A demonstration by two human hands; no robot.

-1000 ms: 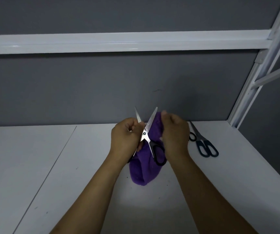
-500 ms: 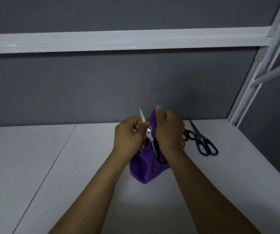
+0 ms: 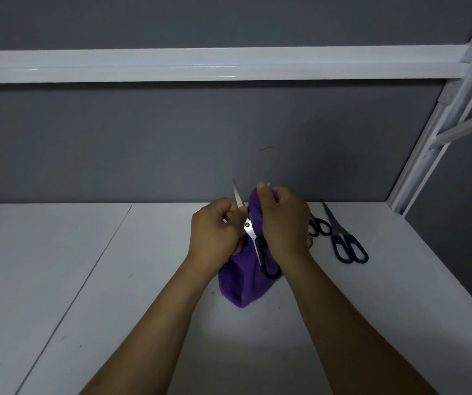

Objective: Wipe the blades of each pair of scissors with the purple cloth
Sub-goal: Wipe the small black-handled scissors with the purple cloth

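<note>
Being held up over the white desk (image 3: pixel 143 280), the silver scissors with black handles (image 3: pixel 248 227) are gripped in the curled left hand (image 3: pixel 215 228). One bare blade is pointed up. The other blade is wrapped in the soft purple cloth (image 3: pixel 242 285), which is pinched round it by the right hand (image 3: pixel 283 222). Blue-handled scissors (image 3: pixel 346 246) and small black-handled scissors (image 3: pixel 321 227) are laid on the desk beside the right hand.

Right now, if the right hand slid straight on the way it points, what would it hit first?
Probably the grey wall. The right hand, gripping the purple cloth, points up and away; nothing shows between, though depth is unclear.
</note>
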